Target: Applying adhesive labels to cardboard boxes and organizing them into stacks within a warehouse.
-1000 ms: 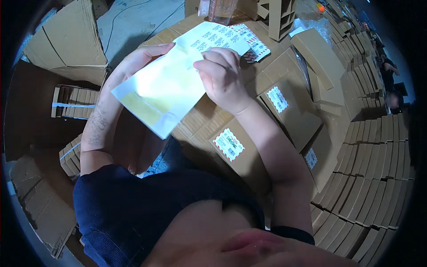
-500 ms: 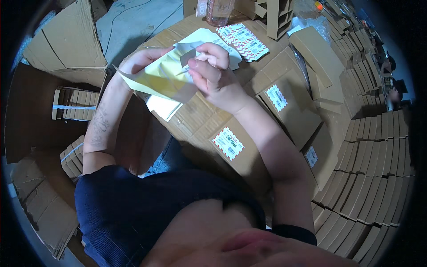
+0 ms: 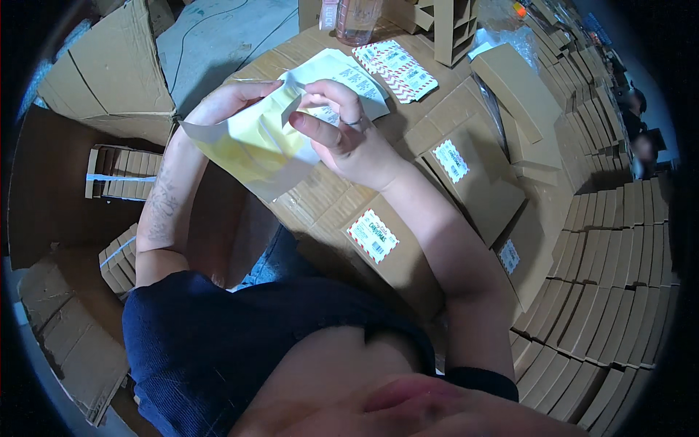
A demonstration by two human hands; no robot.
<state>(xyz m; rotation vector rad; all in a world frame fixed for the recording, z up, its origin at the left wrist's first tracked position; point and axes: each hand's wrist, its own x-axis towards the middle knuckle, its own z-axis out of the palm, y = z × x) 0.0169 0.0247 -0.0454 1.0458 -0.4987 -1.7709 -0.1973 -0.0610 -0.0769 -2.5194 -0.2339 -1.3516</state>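
Holds a yellow-backed sheet point(image 3: 251, 149) between both hands over a cardboard-covered worktop point(image 3: 313, 207).

Grasps the sheet at its far left edge with the left hand point(image 3: 229, 102), with the thumb along the edge and the other fingers mostly hidden beneath. Shows the right hand point(image 3: 357, 142) at the sheet's far right side, with the thumb and index finger parted beside a raised fold; cannot tell whether pinching the paper. Overlaps, in this view, printed white sheets point(image 3: 336, 65), near label cards with red-and-white borders point(image 3: 397, 69). Includes labelled brown boxes point(image 3: 482, 193) to the right, a transparent pinkish container point(image 3: 357, 25) at the far edge and rows of stacked cartons point(image 3: 604, 269) at far right.
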